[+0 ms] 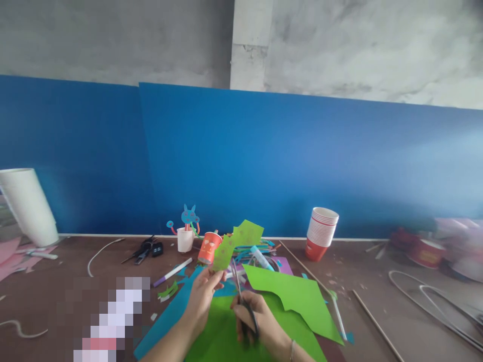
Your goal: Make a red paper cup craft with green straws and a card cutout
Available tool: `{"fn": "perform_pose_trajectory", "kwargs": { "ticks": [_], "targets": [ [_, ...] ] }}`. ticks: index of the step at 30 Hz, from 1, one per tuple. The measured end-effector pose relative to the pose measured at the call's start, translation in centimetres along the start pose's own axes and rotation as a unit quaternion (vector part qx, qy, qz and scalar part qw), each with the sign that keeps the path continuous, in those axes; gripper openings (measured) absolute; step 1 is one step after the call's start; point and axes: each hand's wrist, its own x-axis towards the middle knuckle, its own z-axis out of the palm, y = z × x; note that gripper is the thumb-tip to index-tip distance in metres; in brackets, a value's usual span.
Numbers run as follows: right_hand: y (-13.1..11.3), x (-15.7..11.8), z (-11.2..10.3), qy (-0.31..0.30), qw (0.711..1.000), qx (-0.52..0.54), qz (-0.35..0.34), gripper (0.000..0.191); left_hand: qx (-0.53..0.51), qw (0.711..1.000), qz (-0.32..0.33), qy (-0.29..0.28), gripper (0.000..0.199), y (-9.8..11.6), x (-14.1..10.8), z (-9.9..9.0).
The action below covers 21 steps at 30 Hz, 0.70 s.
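Observation:
My left hand point(206, 290) pinches the lower end of a light green paper piece point(225, 250) with faint drawn marks and an irregular outline. Black-handled scissors point(237, 280) are in my right hand point(260, 322), blades pointing up beside the held paper; I cannot tell whether they touch it. Beneath both hands lies a green sheet point(213, 334), partly over a blue sheet point(162, 329). Another green sheet point(298, 299) with a wavy cut edge rests to the right. Beyond the hands lie a glue stick point(261, 258) and purple paper point(285, 266).
An orange cup point(208, 249) leans beside a white cup point(184, 241) bearing a blue paper figure point(187, 216). Stacked cups point(322, 229) stand back right. A marker point(172, 272), keys point(145, 251) and a paper roll point(28, 207) are leftward; a wooden stick point(377, 326) lies right. A blue partition point(264, 161) borders the table.

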Motion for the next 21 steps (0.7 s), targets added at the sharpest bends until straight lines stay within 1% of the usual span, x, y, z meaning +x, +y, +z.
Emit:
{"fn": "perform_pose_trajectory", "kwargs": {
  "ticks": [4,10,15,21],
  "targets": [
    [0.00,-0.14,0.24,-0.015,0.999,-0.022,-0.019,0.033,-0.017,1.000,-0.012,-0.018,0.019,-0.14,-0.03,-0.03],
    [-0.12,-0.23,-0.20,-0.020,0.999,-0.031,-0.016,0.032,-0.028,0.996,-0.045,-0.077,0.016,-0.15,-0.43,0.16],
    [-0.13,-0.19,-0.49,-0.038,0.999,-0.021,-0.018,0.036,-0.040,0.993,-0.059,-0.093,0.010,0.35,-0.76,0.36],
    [0.03,-0.15,-0.55,-0.048,0.999,-0.010,-0.014,0.037,-0.048,0.992,-0.057,-0.104,0.010,0.42,-0.70,0.23]
  ]
}}
